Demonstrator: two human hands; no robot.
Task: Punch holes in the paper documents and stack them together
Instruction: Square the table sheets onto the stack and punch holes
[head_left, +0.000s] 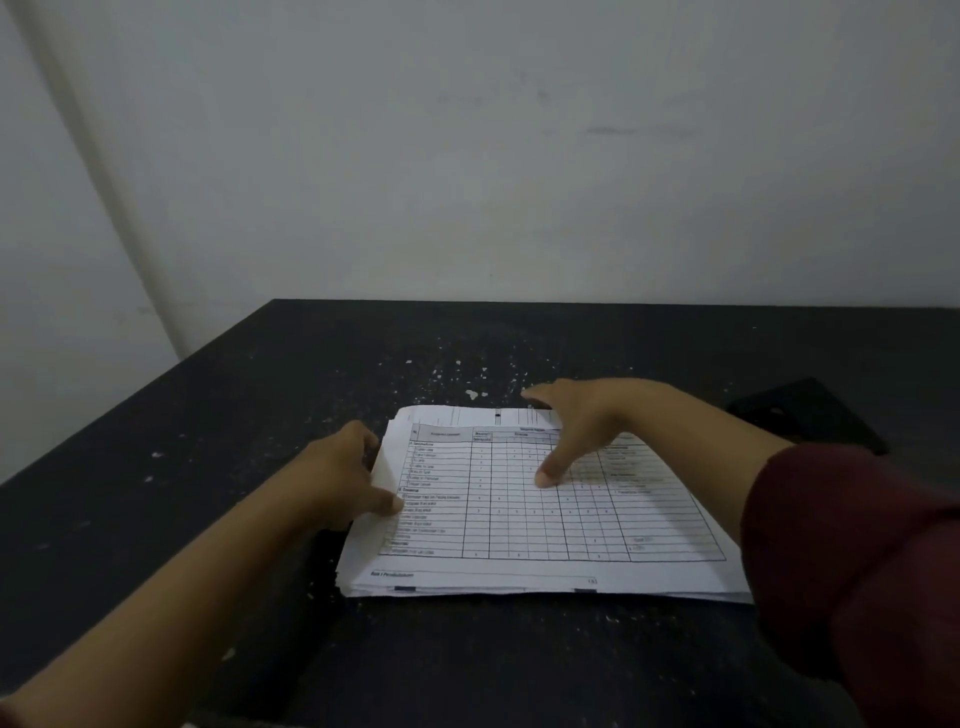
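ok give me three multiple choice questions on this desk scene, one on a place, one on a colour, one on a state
1. Where does the paper stack lie?
A. On the dark table
B. On a chair
C. On the floor

2. What colour is the sleeve on the right arm?
A. White
B. Dark red
C. Yellow

3. What is the left hand doing?
A. Hanging off the table
B. Holding a pen
C. Gripping the stack's left edge

Answers:
1 A, the sheets rest flat on the tabletop.
2 B, the cuff is maroon.
3 C, its fingers curl at the lifted left edge, while the right hand reaches over the top sheet with fingers spread.
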